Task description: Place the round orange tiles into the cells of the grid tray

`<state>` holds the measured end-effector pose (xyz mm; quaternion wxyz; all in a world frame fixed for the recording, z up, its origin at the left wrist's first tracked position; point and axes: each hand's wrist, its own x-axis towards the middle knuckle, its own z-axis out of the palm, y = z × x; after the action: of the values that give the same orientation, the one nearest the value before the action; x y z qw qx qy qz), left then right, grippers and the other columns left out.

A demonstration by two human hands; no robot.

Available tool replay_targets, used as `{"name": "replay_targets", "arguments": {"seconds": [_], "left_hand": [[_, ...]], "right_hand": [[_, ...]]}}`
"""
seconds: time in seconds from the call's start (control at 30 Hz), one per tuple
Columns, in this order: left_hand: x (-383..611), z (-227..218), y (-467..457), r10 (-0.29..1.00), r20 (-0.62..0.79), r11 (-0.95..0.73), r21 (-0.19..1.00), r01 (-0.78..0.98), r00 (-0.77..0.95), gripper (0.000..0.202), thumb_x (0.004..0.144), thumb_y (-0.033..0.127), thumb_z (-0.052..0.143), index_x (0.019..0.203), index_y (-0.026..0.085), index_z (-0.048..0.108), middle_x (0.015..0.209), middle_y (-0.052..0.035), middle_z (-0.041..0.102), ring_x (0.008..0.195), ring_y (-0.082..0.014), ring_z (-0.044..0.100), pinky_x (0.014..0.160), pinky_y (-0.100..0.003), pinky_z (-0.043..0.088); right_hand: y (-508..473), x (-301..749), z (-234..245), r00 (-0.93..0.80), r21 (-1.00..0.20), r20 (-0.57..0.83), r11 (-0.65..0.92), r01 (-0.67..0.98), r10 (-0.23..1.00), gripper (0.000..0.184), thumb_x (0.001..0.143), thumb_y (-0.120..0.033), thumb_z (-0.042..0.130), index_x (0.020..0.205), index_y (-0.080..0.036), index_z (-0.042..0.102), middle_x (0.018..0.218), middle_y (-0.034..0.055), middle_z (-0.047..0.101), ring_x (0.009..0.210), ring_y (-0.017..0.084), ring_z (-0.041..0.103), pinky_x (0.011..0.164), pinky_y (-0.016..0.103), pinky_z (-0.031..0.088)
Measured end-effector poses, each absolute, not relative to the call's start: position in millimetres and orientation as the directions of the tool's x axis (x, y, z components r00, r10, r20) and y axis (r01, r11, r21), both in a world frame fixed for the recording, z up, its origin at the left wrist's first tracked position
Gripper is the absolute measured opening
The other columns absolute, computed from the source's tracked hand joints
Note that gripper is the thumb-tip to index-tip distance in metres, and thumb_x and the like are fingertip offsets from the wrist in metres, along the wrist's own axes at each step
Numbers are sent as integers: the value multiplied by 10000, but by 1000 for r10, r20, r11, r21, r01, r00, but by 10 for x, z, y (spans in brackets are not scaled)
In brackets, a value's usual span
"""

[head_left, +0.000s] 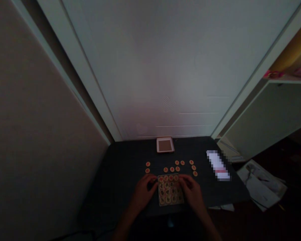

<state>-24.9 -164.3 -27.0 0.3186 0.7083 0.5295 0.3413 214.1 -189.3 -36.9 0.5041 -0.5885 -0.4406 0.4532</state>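
A square tray (171, 204) of round Chinese chess pieces lies close to the near edge of the dark table, with the pieces set in rows. Along its left side is my left hand (143, 190), thumb and fingers curled against the upper left edge. My right hand (192, 191) grips the opposite side near the upper right corner, and its fingers cover part of the right-hand pieces. Beyond the tray, several loose chess pieces (177, 169) are spread out. Two more pieces (147, 170) lie to the left, and a short column of pieces (193, 167) to the right.
A shallow square box or lid (165, 152) sits at the back of the dark table (122, 160). On the right lies a pixelated white oblong (218, 165). A white panel (165, 67) rises behind the table. Papers (262, 184) lie lower right, beneath an open cabinet door (271, 113).
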Motion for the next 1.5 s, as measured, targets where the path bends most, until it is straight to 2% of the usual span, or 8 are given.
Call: {"name": "replay_targets", "arguments": {"seconds": [0.1, 0.27, 0.53, 0.83, 1.0, 1.17, 1.33, 1.5], "left_hand": [[-228, -280, -1642, 958, 162, -268, 796, 542, 235, 153, 900, 268, 595, 994, 251, 715, 1011, -40, 698, 896, -202, 651, 856, -325, 503], [-237, -363, -1688, 956, 129, -258, 798, 545, 264, 202, 891, 283, 605, 1057, 262, 719, 1020, -43, 686, 788, -182, 637, 782, -305, 510], [-233, -424, -1767, 968, 52, -179, 832, 526, 246, 211, 894, 334, 610, 1050, 264, 733, 988, -35, 685, 747, -167, 638, 726, -272, 512], [-192, -546, -1845, 977, -1, -103, 871, 481, 211, 212, 865, 329, 631, 1036, 251, 730, 919, -32, 718, 790, -187, 662, 728, -272, 514], [-184, -560, -1856, 980, 7, -102, 876, 472, 200, 195, 848, 288, 644, 1016, 251, 734, 910, -26, 722, 787, -186, 659, 739, -270, 503], [-186, -565, -1861, 974, 7, -108, 890, 443, 225, 188, 863, 282, 629, 1020, 245, 725, 909, -28, 718, 792, -184, 655, 738, -267, 501], [-165, -521, -1874, 983, 7, -86, 902, 423, 184, 332, 860, 324, 658, 1186, 265, 669, 963, -25, 724, 763, -176, 644, 737, -276, 511], [-136, -410, -1863, 976, 19, -118, 886, 449, 219, 245, 885, 409, 642, 1074, 273, 718, 977, -24, 723, 754, -174, 640, 725, -271, 509]], "right_hand": [[-1872, 2256, -360, 276, -994, -48, -74, 82, 960, 456, 782, -602, 692, 1001, -206, 752, 984, 91, 755, 873, 271, 714, 782, 379, 570], [-1866, 2355, -350, 306, -994, -42, -70, 81, 951, 483, 786, -616, 683, 1030, -203, 732, 969, 86, 749, 806, 251, 716, 761, 377, 573], [-1896, 2113, -430, 125, -993, -110, -114, 18, 986, 441, 777, -574, 720, 1029, -212, 729, 1057, 107, 741, 948, 288, 709, 808, 397, 577], [-1903, 1760, -417, -64, -984, -46, -34, 174, 997, 374, 860, -545, 622, 989, -234, 785, 972, 95, 760, 871, 264, 710, 803, 385, 563], [-1887, 1722, -422, -61, -974, -37, -22, 226, 997, 350, 862, -524, 615, 975, -246, 794, 982, 95, 763, 914, 276, 702, 824, 386, 555], [-1863, 1669, -440, -37, -985, -69, -63, 163, 997, 365, 827, -548, 654, 961, -231, 776, 934, 86, 764, 844, 265, 713, 758, 364, 564], [-1863, 1623, -373, -64, -989, -113, -106, 102, 992, 353, 800, -564, 685, 905, -234, 748, 876, 60, 758, 783, 242, 713, 697, 326, 561], [-1865, 1635, -343, -79, -987, -143, -137, 82, 987, 343, 795, -549, 701, 862, -212, 703, 841, 44, 735, 781, 230, 698, 701, 312, 550]]}}
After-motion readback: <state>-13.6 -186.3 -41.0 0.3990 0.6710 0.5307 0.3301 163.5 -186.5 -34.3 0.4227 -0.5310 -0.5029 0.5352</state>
